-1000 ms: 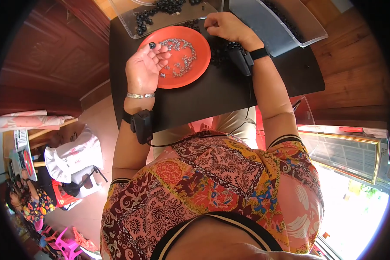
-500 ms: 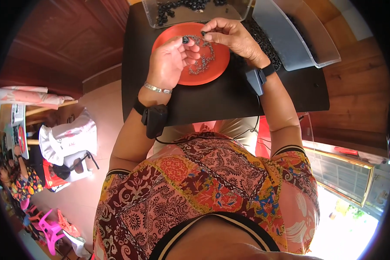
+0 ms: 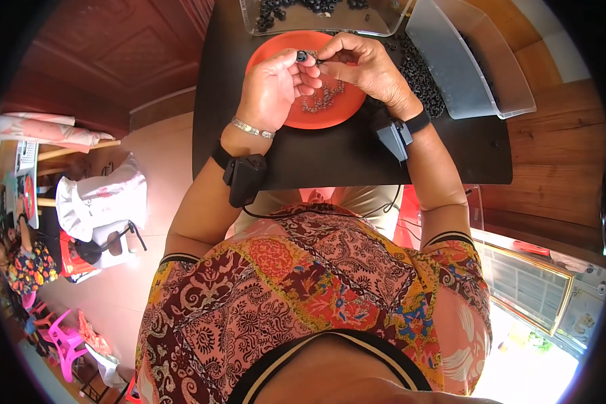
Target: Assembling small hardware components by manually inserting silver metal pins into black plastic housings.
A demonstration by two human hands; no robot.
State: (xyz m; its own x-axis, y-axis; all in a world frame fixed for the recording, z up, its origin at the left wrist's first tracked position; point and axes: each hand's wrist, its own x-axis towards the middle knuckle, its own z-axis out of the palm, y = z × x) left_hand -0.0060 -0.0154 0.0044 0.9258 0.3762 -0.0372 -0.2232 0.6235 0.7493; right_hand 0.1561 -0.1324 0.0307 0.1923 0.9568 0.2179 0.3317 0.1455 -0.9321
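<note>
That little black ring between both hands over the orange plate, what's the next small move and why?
Probably ease the right hand in to seat its piece on the small black ring pinched by the left hand. Both hands meet fingertip to fingertip above the orange plate, where small metal parts lie.

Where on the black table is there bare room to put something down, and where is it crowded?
Bare black table lies along the near edge, between the orange plate and the person's body, and at the near right corner below the clear tray. Crowded: the far side, with the plate, both hands, the loose black rings and a clear bin.
</note>
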